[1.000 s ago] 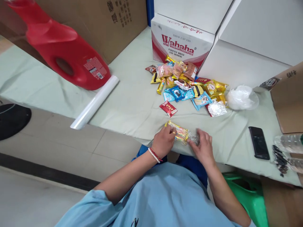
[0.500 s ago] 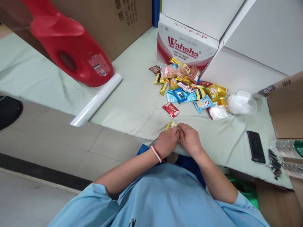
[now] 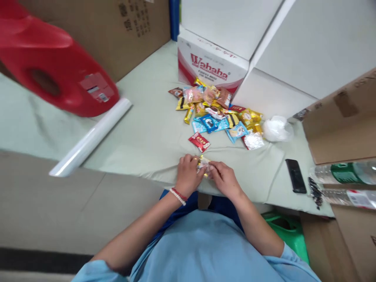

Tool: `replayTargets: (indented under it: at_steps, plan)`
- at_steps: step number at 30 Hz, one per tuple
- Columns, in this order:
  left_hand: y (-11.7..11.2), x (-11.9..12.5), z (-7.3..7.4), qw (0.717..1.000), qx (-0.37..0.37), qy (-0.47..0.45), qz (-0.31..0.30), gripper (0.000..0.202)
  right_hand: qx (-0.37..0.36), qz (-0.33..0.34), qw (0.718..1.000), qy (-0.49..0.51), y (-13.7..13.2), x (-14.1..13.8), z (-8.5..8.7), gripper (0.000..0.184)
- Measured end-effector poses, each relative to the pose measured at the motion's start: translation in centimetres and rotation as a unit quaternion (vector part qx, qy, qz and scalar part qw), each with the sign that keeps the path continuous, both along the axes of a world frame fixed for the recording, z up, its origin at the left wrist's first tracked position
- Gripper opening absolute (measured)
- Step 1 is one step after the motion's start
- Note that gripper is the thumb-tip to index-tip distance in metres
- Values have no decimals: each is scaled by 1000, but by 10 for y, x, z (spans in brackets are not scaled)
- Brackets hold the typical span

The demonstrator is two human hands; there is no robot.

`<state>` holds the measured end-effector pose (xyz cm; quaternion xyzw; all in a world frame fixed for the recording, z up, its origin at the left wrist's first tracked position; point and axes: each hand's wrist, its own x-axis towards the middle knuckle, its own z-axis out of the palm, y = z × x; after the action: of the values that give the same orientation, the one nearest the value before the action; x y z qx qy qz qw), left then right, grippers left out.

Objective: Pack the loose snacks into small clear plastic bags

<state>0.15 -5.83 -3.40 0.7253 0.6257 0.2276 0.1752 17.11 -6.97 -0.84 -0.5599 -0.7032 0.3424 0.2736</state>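
Note:
Both hands meet at the near edge of the pale green table [image 3: 152,133]. My left hand [image 3: 187,175] and my right hand [image 3: 223,178] are closed on a small yellow snack packet wrapped in clear plastic [image 3: 203,165], pinched between their fingertips and mostly hidden by them. A red snack packet [image 3: 199,141] lies just beyond the hands. Farther back sits a heap of several colourful snack packets [image 3: 217,111].
A Wahaha carton [image 3: 210,66] stands behind the heap. A red jug [image 3: 55,74] and a white roll [image 3: 91,137] lie at the left. A crumpled clear bag [image 3: 277,128], a black phone [image 3: 295,176], water bottles [image 3: 342,174] and brown cardboard [image 3: 340,121] are on the right.
My hands came together, bunching the yellow packet and its clear wrap into a small bundle. The camera view shifted, so everything sits lower and further left.

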Motion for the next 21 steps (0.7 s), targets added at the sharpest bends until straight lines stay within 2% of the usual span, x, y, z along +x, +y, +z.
replayTargets:
  at_steps: [3,5,8,10,12,15,18,21]
  plan:
    - [-3,1,-2,998,2,-67,-19,11,-111,-52,983,136,-16,4,5,37]
    - [-9,5,4,993,21,-111,-31,7,-171,-94,955,224,-27,8,8,43]
    - [-23,18,20,982,119,-131,-73,6,-199,-172,900,347,-40,21,15,47]
    - [-33,30,30,962,203,-119,-138,10,-209,-217,863,406,-46,33,20,50]
    - [-40,44,34,927,274,-104,-234,16,-228,-238,837,436,-52,47,23,53]
    - [-45,66,29,865,325,-85,-373,21,-255,-234,828,441,-60,66,21,52]
    - [-46,87,24,828,310,-64,-462,23,-282,-209,830,434,-67,82,17,52]
    - [-40,92,28,803,267,-68,-528,26,-274,-219,832,430,-67,107,20,54]
